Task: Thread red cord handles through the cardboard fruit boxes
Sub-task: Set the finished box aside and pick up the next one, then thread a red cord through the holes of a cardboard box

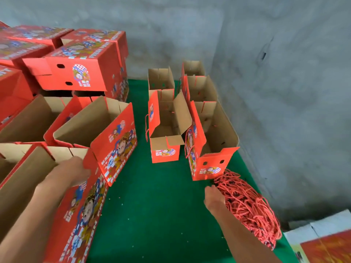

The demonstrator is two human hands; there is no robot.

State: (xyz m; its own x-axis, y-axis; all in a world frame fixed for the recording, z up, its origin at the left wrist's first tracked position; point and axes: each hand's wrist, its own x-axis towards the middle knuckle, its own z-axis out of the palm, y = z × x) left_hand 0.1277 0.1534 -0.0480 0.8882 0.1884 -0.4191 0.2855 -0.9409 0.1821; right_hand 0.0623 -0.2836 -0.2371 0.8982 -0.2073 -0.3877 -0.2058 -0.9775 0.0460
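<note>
Head view: left hand [73,172] grips near-left box [79,211] rim; right hand [214,199] reaches into red cord bundle [248,205], grip hidden.

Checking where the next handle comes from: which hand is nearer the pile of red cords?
Right. The right hand touches the pile of red cords at its left edge; the left hand rests on a box across the green mat.

**Open green lane down the middle**

A bare strip of green tabletop [152,196] runs between the stacked red boxes [79,69] at left and the open boxes [210,133] at right. The red cord bundle [248,207] and concrete wall [284,92] block the right edge.
</note>
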